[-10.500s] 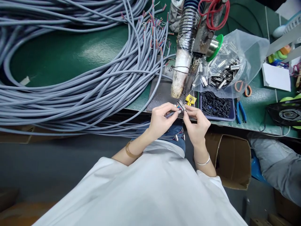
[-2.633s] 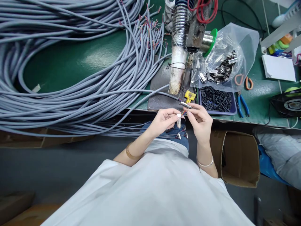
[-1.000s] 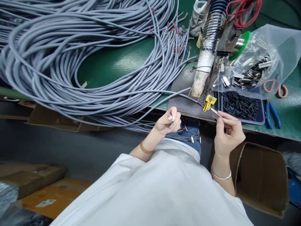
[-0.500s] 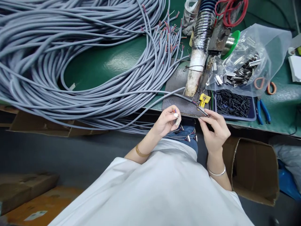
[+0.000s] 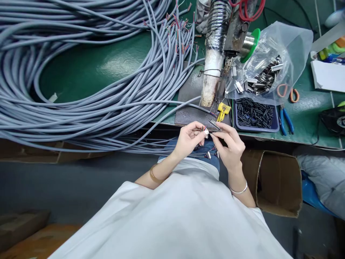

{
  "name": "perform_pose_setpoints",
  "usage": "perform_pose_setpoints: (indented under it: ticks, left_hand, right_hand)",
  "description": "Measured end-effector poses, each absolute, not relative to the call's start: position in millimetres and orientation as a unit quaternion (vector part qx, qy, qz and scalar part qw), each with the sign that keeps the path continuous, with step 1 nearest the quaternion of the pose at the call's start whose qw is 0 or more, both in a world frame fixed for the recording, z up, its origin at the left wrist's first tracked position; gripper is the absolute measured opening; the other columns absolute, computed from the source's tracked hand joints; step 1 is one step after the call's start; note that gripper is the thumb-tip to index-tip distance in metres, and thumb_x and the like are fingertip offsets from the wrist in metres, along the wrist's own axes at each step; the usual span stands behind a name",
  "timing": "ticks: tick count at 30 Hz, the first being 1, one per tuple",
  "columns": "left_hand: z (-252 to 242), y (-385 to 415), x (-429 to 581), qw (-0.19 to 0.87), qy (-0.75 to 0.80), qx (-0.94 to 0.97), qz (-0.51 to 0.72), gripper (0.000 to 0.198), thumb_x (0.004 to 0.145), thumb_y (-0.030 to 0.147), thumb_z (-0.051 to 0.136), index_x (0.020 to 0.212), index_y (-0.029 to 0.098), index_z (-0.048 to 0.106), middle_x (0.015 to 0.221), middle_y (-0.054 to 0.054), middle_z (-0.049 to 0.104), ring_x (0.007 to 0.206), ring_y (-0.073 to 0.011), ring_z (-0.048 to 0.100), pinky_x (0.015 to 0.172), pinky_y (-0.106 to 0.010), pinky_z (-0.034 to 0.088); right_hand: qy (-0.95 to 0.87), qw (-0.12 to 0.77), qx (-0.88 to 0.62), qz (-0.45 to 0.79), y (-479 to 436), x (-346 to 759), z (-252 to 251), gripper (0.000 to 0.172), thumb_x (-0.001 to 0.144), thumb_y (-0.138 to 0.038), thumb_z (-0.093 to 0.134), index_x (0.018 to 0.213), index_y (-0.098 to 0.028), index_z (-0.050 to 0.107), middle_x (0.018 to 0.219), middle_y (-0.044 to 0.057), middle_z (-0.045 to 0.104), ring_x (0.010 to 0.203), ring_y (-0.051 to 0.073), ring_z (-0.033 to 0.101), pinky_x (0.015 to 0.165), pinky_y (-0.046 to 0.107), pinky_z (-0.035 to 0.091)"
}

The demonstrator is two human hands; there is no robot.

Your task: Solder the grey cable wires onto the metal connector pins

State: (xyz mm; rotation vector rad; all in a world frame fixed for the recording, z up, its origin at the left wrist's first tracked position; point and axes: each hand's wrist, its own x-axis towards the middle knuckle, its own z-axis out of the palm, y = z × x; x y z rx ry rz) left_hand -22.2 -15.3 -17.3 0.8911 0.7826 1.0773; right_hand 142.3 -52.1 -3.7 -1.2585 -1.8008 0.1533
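Note:
My left hand (image 5: 188, 138) is closed in a pinch on several thin coloured wires (image 5: 204, 128), just off the table's front edge. Close beside it, the thumb and a finger of my right hand (image 5: 228, 144) pinch a small black piece (image 5: 210, 133), its tip almost at the left fingertips. A metal connector (image 5: 215, 125) with a row of pins lies at the table edge by the right fingers; whether they touch it I cannot tell. Behind it, a grey cable with bared coloured ends (image 5: 212, 114) rests on the dark board (image 5: 185, 116).
Coiled grey cables (image 5: 107, 102) cover the left side. A yellow clip (image 5: 223, 110) stands before a wrapped tube (image 5: 211, 77). To the right are a solder spool (image 5: 250, 45), a bag of connectors (image 5: 292, 46), a tray of black tubes (image 5: 276, 126) and orange-and-blue pliers (image 5: 285, 120).
My hands have come together; the right has moved left, off the connector, towards the wires in the left. The whole view has shifted to the right.

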Motion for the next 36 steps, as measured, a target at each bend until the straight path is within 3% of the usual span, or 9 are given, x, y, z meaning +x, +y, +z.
perform_pose_setpoints:
  ticks: [3,7,10,15,23,36]
  left_hand:
    - [-16.3,-13.2,-20.0,0.685,0.354,0.387,0.506,0.032,0.082,0.040,0.081,0.084,0.016,0.059,0.067,0.004,0.063,0.044,-0.0040,0.053,0.043,-0.016,0.043]
    - [-12.1,-7.2,-11.9,0.668,0.369,0.380,0.522,0.033,0.080,0.040,0.081,0.085,0.017,0.059,0.066,0.005,0.061,0.040,-0.0038,0.052,0.037,-0.015,0.039]
    - [-8.7,-1.4,-4.5,0.658,0.378,0.377,0.531,0.036,0.077,0.040,0.084,0.080,0.017,0.057,0.065,0.005,0.061,0.037,-0.0028,0.050,0.035,-0.014,0.036]
    - [-7.4,6.9,3.9,0.637,0.384,0.372,0.555,0.037,0.076,0.041,0.083,0.076,0.017,0.055,0.064,0.006,0.061,0.037,-0.0018,0.048,0.036,-0.014,0.035]
    - [-7.0,14.0,8.4,0.614,0.388,0.377,0.574,0.032,0.079,0.034,0.080,0.074,0.017,0.053,0.064,0.006,0.059,0.037,-0.0014,0.046,0.034,-0.014,0.033]
    - [2.8,18.9,8.7,0.601,0.388,0.393,0.578,0.038,0.079,0.040,0.081,0.072,0.019,0.050,0.062,0.007,0.053,0.038,-0.0015,0.043,0.034,-0.015,0.031]
  right_hand:
    - [-0.694,0.487,-0.526,0.068,-52.1,141.5,-2.2,0.014,0.091,-0.016,0.068,0.101,-0.026,0.070,0.120,0.007,0.075,0.108,0.022,0.074,0.095,0.040,0.062]
    - [-0.595,0.554,-0.552,0.183,-48.4,139.6,-1.7,0.002,0.094,-0.022,0.064,0.093,-0.023,0.063,0.115,0.008,0.077,0.106,0.021,0.075,0.088,0.038,0.062]
    - [-0.563,0.571,-0.557,0.215,-43.1,138.1,-2.9,0.011,0.092,-0.025,0.066,0.084,-0.022,0.060,0.112,0.008,0.077,0.104,0.021,0.075,0.086,0.036,0.061]
    - [-0.588,0.553,-0.566,0.170,-33.9,137.4,-2.0,0.016,0.090,-0.024,0.069,0.076,-0.023,0.061,0.107,0.006,0.077,0.101,0.022,0.074,0.089,0.040,0.061]
    - [-0.634,0.541,-0.542,0.103,-22.6,138.8,1.4,0.009,0.089,-0.018,0.071,0.083,-0.025,0.069,0.105,0.003,0.078,0.098,0.020,0.075,0.089,0.041,0.062]
    - [-0.653,0.528,-0.538,0.070,-16.7,140.8,7.5,0.007,0.089,-0.020,0.072,0.087,-0.027,0.072,0.108,0.002,0.078,0.098,0.021,0.076,0.090,0.041,0.065]
